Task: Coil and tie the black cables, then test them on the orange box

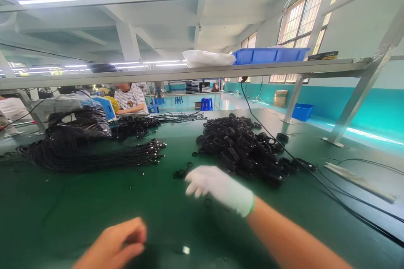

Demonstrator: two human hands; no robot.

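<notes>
Right hand [217,189]: white glove, reaching forward over the green table [94,201]; fingers spread and released, gripping nothing; motion-blurred.
Left hand [115,246]: bare, low in view; fingers curled inward, pinching a thin black cable [164,249] that runs rightward from the fingertips to a small metal tip [186,250].
Loose rings [180,172]: just beyond the gloved fingertips, slightly left of them.
Pile of black coiled rings [243,147]: beyond and right of the gloved fingers, near.
Cable bundle [94,157]: well left of the gloved fingers.
Co-worker in striped shirt [131,98]: far side of table.
Blue bin [269,55]: on overhead shelf.
</notes>
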